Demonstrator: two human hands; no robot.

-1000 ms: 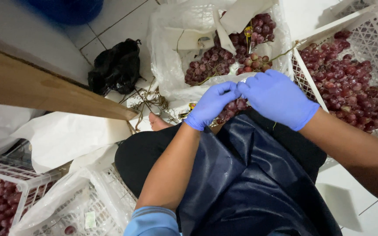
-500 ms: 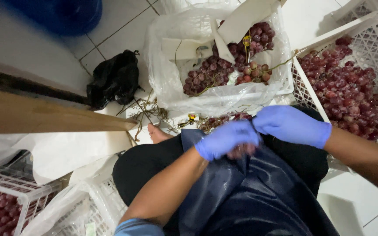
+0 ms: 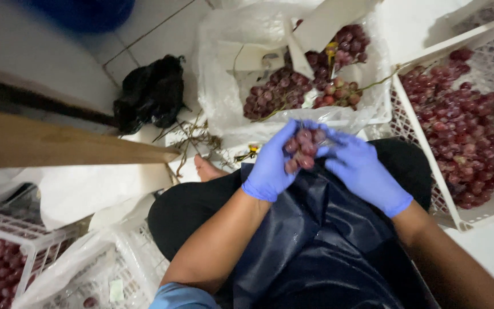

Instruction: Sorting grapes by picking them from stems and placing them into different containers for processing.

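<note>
Both my hands wear blue gloves and meet over my lap, above a dark blue apron [image 3: 327, 240]. Between them is a small bunch of red grapes [image 3: 301, 150]. My left hand [image 3: 270, 166] cups the bunch from the left, and my right hand [image 3: 364, 171] holds it from the right. Just beyond my hands, a box lined with clear plastic [image 3: 224, 97] holds bunches of red grapes on stems [image 3: 293, 86].
A white slatted crate [image 3: 424, 166] full of loose red grapes stands at the right. Another white crate [image 3: 24, 240] with grapes sits at the lower left, next to a plastic-lined crate [image 3: 87, 274]. A black bag [image 3: 150, 94] and cut stems [image 3: 192, 140] lie on the tiled floor. A wooden board [image 3: 58, 143] crosses the left.
My hands have lifted a small grape bunch into view between them, above my lap. The camera has shifted slightly.
</note>
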